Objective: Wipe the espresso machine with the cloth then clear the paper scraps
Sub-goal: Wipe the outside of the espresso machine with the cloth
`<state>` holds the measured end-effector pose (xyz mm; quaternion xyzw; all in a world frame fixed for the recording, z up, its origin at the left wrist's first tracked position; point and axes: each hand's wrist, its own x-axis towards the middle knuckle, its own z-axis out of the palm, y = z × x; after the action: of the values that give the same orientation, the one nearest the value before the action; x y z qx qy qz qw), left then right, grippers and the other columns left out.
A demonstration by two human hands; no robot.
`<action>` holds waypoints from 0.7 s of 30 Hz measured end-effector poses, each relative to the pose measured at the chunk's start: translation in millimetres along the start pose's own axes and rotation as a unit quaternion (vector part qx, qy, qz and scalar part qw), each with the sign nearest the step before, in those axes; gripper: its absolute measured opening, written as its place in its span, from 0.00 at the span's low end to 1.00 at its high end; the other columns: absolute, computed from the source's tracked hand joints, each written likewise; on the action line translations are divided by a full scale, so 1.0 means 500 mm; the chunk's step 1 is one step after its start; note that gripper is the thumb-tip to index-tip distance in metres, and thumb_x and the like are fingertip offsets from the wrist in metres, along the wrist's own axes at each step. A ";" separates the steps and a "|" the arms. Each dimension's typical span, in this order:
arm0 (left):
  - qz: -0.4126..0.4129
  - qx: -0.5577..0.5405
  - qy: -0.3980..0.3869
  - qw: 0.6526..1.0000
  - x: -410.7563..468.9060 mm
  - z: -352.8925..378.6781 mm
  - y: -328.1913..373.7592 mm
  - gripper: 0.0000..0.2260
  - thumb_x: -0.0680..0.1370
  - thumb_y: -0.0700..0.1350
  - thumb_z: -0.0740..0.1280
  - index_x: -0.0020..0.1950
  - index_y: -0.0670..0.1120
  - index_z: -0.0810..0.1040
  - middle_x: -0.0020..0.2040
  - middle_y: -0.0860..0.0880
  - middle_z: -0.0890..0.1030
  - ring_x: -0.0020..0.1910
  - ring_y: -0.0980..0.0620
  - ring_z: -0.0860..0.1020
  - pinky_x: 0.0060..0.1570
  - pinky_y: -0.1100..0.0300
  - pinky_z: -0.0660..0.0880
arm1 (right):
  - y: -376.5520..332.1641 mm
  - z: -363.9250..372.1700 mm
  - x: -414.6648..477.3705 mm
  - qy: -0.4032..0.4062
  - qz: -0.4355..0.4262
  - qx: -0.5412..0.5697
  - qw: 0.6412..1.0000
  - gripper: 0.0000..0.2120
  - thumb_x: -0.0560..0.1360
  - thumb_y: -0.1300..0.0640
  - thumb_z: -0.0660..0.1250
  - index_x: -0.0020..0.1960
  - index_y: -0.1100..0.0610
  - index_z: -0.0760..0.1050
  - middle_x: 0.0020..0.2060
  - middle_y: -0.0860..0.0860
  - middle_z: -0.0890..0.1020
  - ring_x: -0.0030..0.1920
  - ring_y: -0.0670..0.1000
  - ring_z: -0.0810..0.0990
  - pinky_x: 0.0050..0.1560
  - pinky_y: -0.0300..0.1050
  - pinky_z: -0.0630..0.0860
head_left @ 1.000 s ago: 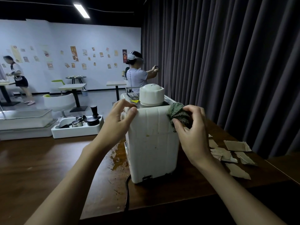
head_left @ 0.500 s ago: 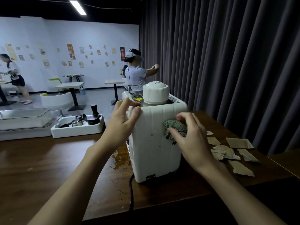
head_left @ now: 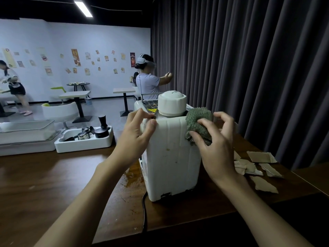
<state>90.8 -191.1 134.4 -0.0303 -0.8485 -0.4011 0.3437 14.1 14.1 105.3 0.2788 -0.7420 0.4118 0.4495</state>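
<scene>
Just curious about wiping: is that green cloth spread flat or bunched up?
Bunched up: the cloth is a wad gripped by the right hand against the espresso machine.

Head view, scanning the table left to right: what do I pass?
Clear-lidded box → white tray of coffee tools → left hand → espresso machine → cloth → paper scraps.

Cloth (head_left: pixel 196 121) against espresso machine (head_left: pixel 170 157) corner

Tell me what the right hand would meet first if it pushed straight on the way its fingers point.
The right hand holds the green cloth; straight on, that cloth meets the upper right corner of the espresso machine first, though depth is unclear.
</scene>
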 end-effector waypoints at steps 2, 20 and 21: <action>-0.002 0.000 -0.003 1.000 0.001 0.000 0.001 0.04 0.83 0.54 0.60 0.56 0.57 0.72 0.61 0.53 0.70 0.57 0.69 0.69 0.51 0.71 0.65 | -0.001 0.002 -0.013 -0.013 -0.003 0.029 0.999 0.16 0.76 0.51 0.69 0.58 0.59 0.81 0.62 0.59 0.71 0.61 0.57 0.72 0.60 0.51 0.74; 0.009 -0.004 -0.008 1.000 0.002 0.000 0.001 0.05 0.83 0.53 0.59 0.51 0.65 0.69 0.61 0.54 0.71 0.58 0.72 0.69 0.54 0.73 0.65 | -0.010 0.040 -0.020 0.013 -0.048 -0.012 0.999 0.18 0.78 0.51 0.66 0.59 0.65 0.78 0.68 0.64 0.70 0.67 0.59 0.69 0.70 0.41 0.63; 0.010 -0.002 -0.009 1.000 0.002 -0.001 0.001 0.05 0.83 0.53 0.59 0.52 0.65 0.69 0.60 0.55 0.70 0.58 0.73 0.69 0.54 0.74 0.65 | -0.010 0.037 -0.021 0.014 -0.059 -0.058 0.996 0.21 0.77 0.47 0.66 0.60 0.63 0.78 0.70 0.63 0.69 0.67 0.60 0.68 0.69 0.45 0.63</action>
<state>90.5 -191.3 135.2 -0.0425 -0.8504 -0.3990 0.3402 14.4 -3.8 93.0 0.2893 -0.7407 0.3447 0.4988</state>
